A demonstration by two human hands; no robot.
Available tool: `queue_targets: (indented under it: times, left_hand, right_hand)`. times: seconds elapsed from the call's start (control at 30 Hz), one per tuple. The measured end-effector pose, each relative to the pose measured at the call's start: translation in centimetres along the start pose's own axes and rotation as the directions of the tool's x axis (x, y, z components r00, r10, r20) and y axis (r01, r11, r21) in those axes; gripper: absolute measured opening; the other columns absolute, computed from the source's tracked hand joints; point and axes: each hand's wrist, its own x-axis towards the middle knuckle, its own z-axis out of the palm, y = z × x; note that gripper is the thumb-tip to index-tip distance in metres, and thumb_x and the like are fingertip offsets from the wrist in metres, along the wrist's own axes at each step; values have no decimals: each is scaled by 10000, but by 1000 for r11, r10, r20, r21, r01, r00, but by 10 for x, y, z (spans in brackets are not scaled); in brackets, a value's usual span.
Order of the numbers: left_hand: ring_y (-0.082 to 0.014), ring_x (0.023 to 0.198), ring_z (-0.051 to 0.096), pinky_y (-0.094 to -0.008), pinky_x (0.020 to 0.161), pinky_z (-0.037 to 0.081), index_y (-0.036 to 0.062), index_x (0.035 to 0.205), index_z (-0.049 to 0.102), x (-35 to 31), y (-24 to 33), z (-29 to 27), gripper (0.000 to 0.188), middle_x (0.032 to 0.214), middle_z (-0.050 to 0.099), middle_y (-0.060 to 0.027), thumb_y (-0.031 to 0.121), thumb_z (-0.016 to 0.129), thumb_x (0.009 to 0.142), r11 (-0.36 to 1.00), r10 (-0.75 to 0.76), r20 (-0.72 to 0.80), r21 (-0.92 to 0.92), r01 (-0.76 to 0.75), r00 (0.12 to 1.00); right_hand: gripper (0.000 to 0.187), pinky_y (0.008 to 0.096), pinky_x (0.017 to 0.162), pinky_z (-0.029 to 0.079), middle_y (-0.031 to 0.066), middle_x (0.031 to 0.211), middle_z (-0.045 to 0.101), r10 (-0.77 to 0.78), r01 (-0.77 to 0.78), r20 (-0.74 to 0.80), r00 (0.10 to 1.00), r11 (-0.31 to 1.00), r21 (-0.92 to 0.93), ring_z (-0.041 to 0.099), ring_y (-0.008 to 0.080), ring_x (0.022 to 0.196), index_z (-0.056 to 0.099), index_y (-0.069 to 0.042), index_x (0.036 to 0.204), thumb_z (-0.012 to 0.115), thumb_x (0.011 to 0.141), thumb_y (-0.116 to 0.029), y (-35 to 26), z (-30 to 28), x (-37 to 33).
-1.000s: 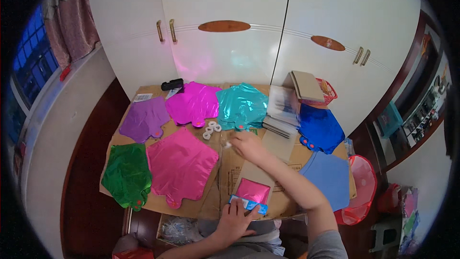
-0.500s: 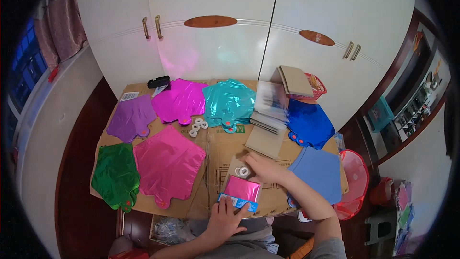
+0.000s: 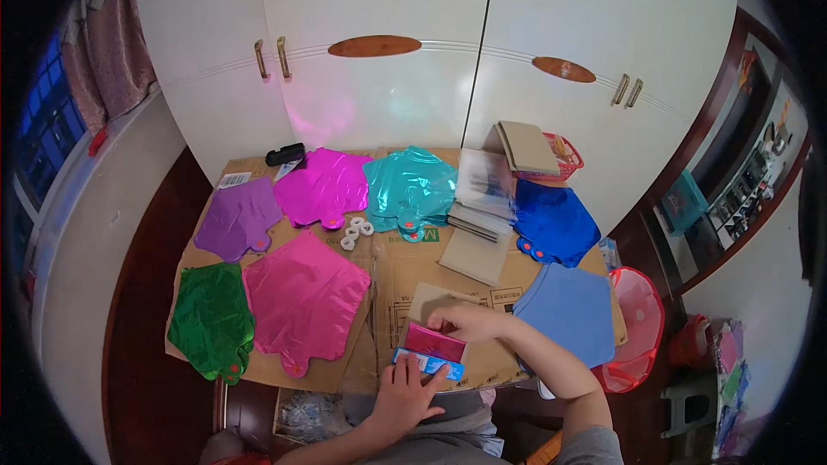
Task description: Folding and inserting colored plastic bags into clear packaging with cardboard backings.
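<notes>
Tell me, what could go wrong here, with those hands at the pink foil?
The pink foil might crease or tear, as it looks thin and the right hand is at its upper edge. The blue strip lies near the front edge of the cardboard, so it could slip off if the left hand let go. The white rings sit loose and could get knocked about.

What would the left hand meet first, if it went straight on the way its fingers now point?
The left hand touches the blue strip; straight on, it would probably meet the pink foil just beyond first, though depth is unclear.
</notes>
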Motion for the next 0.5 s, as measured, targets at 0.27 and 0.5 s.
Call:
queue_targets:
  times: [0.27,0.5]
  left_hand:
    - [-345,938,539,-418,754,413,253,1257,530,6,-7,-5,563,1096,543,-234,477,628,749,999,43,-123,-20,-46,991]
    - [-254,728,547,-387,658,404,248,1151,576,18,-21,-6,344,1056,566,-147,226,492,819,982,188,-116,22,-186,975]
  right_hand:
    - [177,280,688,481,38,729,627,127,-124,-97,987,991,43,600,129,732,605,-7,984,614,811,-43,12,-2,-4]
    - [218,361,769,484,115,974,615,-219,11,-505,835,924,-383,599,236,893,602,-66,1019,616,821,-155,0,-3,14]
